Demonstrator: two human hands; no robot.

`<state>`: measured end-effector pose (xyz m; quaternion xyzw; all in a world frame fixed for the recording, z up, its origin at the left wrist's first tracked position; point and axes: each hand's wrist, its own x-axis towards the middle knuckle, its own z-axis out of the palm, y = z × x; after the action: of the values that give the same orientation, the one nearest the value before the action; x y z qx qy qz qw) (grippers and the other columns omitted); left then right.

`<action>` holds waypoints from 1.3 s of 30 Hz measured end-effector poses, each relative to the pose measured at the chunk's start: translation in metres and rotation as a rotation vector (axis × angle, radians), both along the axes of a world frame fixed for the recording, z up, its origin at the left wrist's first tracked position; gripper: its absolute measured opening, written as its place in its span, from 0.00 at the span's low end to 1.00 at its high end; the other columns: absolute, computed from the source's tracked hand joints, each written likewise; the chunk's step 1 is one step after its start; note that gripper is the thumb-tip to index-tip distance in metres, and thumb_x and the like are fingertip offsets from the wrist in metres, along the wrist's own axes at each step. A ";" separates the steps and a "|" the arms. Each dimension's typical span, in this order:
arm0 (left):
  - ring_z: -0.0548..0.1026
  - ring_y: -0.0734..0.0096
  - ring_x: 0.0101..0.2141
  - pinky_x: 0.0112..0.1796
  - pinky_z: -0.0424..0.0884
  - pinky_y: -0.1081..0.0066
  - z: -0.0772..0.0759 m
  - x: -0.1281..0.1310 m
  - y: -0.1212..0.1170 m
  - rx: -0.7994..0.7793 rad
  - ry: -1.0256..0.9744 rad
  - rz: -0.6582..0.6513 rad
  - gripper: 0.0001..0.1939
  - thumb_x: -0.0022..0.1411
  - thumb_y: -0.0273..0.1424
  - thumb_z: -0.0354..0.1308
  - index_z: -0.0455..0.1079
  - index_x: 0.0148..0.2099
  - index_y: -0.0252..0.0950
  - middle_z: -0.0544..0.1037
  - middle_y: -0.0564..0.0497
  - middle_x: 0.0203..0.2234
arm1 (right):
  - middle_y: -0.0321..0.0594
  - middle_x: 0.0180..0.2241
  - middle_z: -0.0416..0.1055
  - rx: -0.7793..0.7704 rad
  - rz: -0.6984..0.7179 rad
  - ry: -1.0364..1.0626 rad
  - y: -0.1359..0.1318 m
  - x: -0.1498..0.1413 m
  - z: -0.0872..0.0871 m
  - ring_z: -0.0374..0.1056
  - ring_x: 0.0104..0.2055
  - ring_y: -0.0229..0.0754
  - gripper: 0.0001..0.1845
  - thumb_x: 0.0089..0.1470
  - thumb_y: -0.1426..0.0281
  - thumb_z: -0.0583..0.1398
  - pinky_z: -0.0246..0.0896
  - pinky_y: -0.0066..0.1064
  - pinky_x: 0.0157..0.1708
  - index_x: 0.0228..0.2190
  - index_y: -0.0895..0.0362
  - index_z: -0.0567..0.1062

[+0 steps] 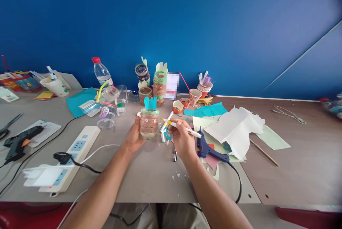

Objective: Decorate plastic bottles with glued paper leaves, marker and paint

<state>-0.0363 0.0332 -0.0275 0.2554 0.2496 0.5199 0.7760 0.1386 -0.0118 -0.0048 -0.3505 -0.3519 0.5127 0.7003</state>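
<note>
Here, the left hand (pixel 134 137) grips a brown jar (pixel 149 125) topped with blue leaves (pixel 151 103); the right hand (pixel 184 139) pinches a marker (pixel 189 131). Beyond, stacked cups (pixel 204 90) hold pens (pixel 201 78).

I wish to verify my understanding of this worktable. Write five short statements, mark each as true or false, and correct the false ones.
1. The left hand holds a brown jar topped with blue paper. True.
2. The right hand holds nothing. False: it holds a white pen.
3. The tall clear bottle on the left side has a green cap. False: its cap is red.
4. The dark blue glue gun lies to the right of the right hand. True.
5. The power strip lies right of both hands. False: it lies left of them.
</note>
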 end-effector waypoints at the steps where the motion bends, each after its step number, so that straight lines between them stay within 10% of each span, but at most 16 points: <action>1: 0.83 0.64 0.41 0.44 0.79 0.67 0.002 0.000 0.000 -0.026 -0.019 0.019 0.26 0.69 0.51 0.53 0.78 0.48 0.33 0.85 0.44 0.42 | 0.36 0.27 0.72 0.009 -0.014 0.045 0.002 0.000 0.000 0.66 0.28 0.38 0.12 0.53 0.59 0.63 0.60 0.30 0.29 0.32 0.55 0.80; 6: 0.83 0.65 0.37 0.39 0.80 0.67 0.008 0.000 0.004 -0.124 -0.042 0.125 0.30 0.73 0.50 0.41 0.77 0.47 0.32 0.85 0.44 0.39 | 0.38 0.33 0.74 0.038 -0.064 -0.044 0.003 0.003 -0.002 0.67 0.30 0.38 0.16 0.55 0.60 0.62 0.64 0.32 0.32 0.41 0.55 0.79; 13: 0.82 0.64 0.37 0.37 0.79 0.68 0.003 -0.008 0.012 -0.112 -0.025 0.279 0.33 0.69 0.56 0.43 0.76 0.49 0.35 0.84 0.44 0.38 | 0.46 0.41 0.74 0.292 -0.184 -0.884 -0.003 -0.002 -0.015 0.71 0.42 0.47 0.18 0.61 0.66 0.56 0.68 0.40 0.44 0.51 0.55 0.75; 22: 0.82 0.66 0.38 0.39 0.79 0.71 0.020 -0.009 0.013 -0.036 -0.069 0.396 0.40 0.71 0.57 0.29 0.77 0.48 0.37 0.84 0.46 0.34 | 0.47 0.37 0.81 0.400 0.067 -1.537 -0.010 -0.020 -0.017 0.75 0.40 0.47 0.20 0.65 0.73 0.52 0.60 0.44 0.56 0.55 0.59 0.72; 30: 0.81 0.69 0.35 0.41 0.78 0.69 0.030 -0.021 0.007 0.076 -0.223 0.296 0.22 0.73 0.46 0.47 0.76 0.48 0.36 0.84 0.48 0.36 | 0.53 0.43 0.79 0.126 0.390 -2.028 -0.030 -0.039 0.018 0.74 0.50 0.54 0.27 0.55 0.79 0.55 0.54 0.48 0.57 0.56 0.60 0.70; 39: 0.81 0.64 0.40 0.42 0.77 0.67 0.015 -0.021 0.011 0.116 -0.217 0.230 0.19 0.67 0.43 0.58 0.76 0.50 0.33 0.84 0.44 0.41 | 0.51 0.44 0.78 0.115 0.405 -2.007 -0.043 -0.013 0.013 0.73 0.48 0.53 0.27 0.58 0.77 0.54 0.57 0.46 0.56 0.59 0.58 0.69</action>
<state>-0.0574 0.0442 -0.0128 0.2121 0.1615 0.6432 0.7178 0.1255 -0.0545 0.0085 -0.5179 -0.8522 0.0742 -0.0008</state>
